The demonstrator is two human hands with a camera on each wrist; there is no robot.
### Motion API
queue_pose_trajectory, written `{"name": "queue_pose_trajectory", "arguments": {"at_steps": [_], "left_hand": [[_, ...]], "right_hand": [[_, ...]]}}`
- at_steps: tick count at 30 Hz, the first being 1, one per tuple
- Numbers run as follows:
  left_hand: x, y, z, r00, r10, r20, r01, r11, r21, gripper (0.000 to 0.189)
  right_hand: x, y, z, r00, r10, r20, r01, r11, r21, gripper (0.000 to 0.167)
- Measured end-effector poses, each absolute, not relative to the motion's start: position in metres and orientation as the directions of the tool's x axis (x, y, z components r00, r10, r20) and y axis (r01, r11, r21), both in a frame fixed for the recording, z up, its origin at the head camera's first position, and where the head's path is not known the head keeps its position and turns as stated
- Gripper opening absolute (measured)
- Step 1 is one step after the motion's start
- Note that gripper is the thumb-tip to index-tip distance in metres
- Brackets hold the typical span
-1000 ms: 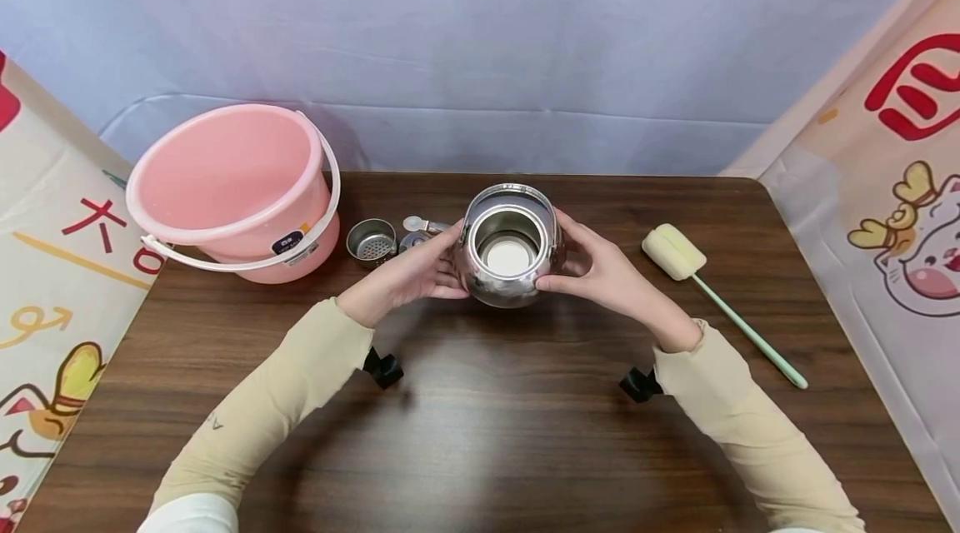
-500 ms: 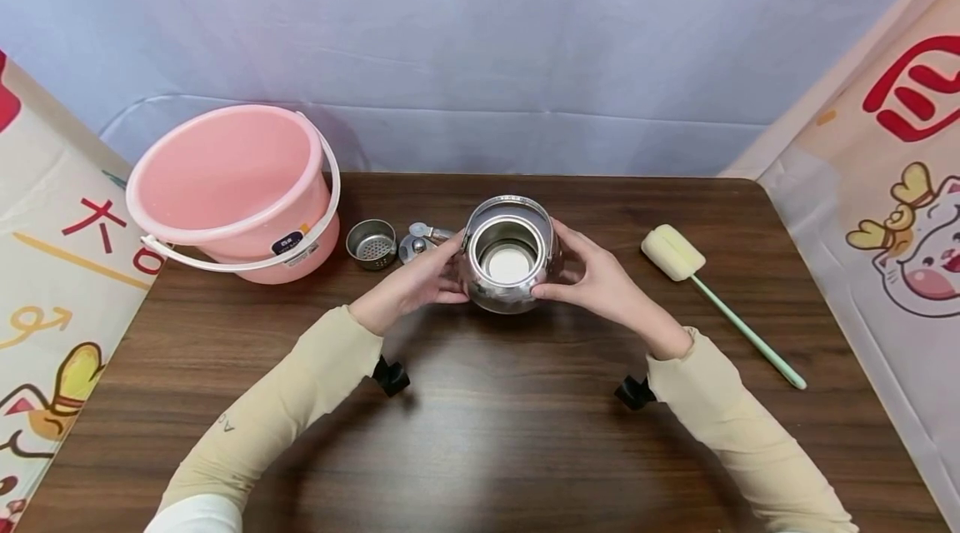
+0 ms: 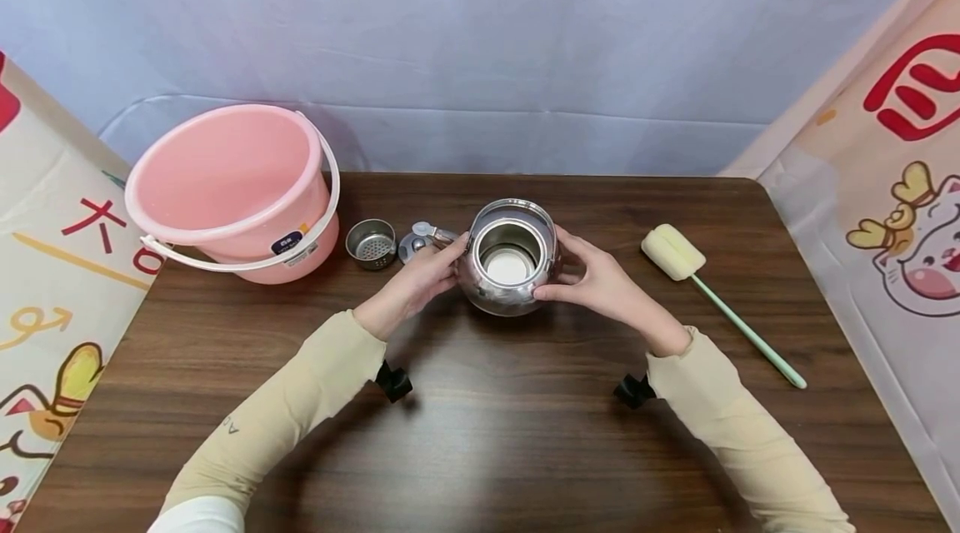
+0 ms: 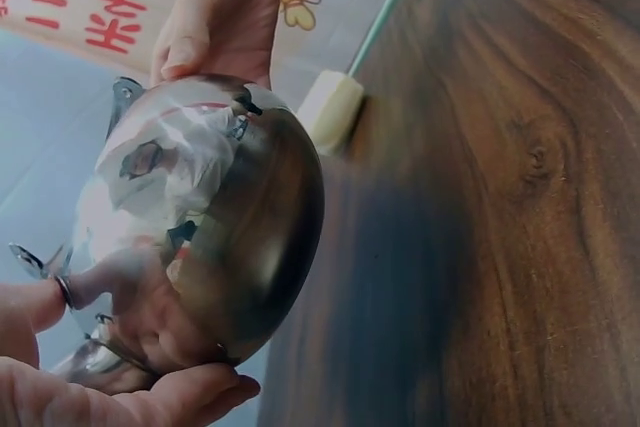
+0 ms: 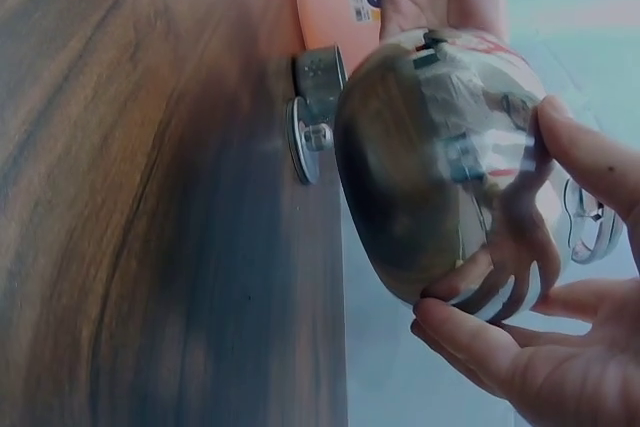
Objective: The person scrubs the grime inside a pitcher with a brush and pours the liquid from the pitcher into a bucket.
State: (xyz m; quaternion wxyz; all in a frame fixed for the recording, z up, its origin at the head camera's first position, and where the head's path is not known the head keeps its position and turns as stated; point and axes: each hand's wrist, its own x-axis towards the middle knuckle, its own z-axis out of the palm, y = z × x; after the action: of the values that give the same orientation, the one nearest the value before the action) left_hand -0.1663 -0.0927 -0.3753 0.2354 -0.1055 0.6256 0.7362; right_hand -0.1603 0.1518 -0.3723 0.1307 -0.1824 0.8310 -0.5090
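Observation:
A shiny round steel teapot [image 3: 501,297], its top uncovered and its bail handle [image 3: 517,204] standing up at the back, is held off the table between both hands. My left hand [image 3: 416,275] grips its left side near the spout [image 3: 442,236], thumb above and fingers below in the left wrist view. On the other side my right hand [image 3: 600,287] holds the belly, thumb [image 5: 590,152] and fingers [image 5: 475,342] spread round it in the right wrist view. Behind the left hand lie a steel lid [image 3: 411,246] with a knob and a perforated strainer cup [image 3: 372,245].
A pink bucket [image 3: 262,246] with a white handle stands at the back left of the wooden table [image 3: 465,433]. To the right lies a sponge brush [image 3: 673,251] with a long green handle. A pale cloth backdrop [image 3: 450,58] hangs behind the table edge.
Both hands have brought the teapot slightly nearer the body. The left hand has shifted up its side toward the spout, and more of the lid shows. The bucket and brush are unmoved.

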Motion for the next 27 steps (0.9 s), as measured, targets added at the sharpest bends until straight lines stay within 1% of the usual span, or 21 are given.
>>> {"name": "queue_pose_trajectory", "arguments": {"at_steps": [2,8,10,20,23,27], "left_hand": [[-0.166,-0.093,-0.377,-0.872,0.196,-0.449,-0.474,-0.109,0.874,0.046],[-0.166,-0.095,-0.384,-0.884,0.156,-0.441,-0.459,-0.111,0.881,0.026],[-0.166,-0.095,-0.386,-0.885,0.150,-0.441,-0.457,-0.106,0.883,0.022],[-0.163,-0.096,-0.397,-0.892,0.161,-0.422,-0.440,-0.099,0.893,0.032],[-0.162,-0.098,-0.400,-0.890,0.162,-0.425,-0.445,-0.112,0.889,0.033],[-0.161,-0.098,-0.404,-0.886,0.161,-0.435,-0.457,-0.135,0.879,0.028]], "right_hand": [[-0.162,0.154,-0.373,-0.895,-0.444,-0.051,-0.152,0.411,-0.899,0.090],[-0.167,0.157,-0.374,-0.879,-0.467,-0.095,-0.131,0.428,-0.894,0.090],[-0.168,0.157,-0.376,-0.874,-0.475,-0.104,-0.131,0.436,-0.890,0.089],[-0.178,0.159,-0.388,-0.845,-0.521,-0.122,-0.134,0.426,-0.895,0.088],[-0.179,0.160,-0.391,-0.838,-0.531,-0.128,-0.129,0.421,-0.898,0.088],[-0.180,0.160,-0.394,-0.829,-0.544,-0.131,-0.130,0.415,-0.901,0.087]]}}
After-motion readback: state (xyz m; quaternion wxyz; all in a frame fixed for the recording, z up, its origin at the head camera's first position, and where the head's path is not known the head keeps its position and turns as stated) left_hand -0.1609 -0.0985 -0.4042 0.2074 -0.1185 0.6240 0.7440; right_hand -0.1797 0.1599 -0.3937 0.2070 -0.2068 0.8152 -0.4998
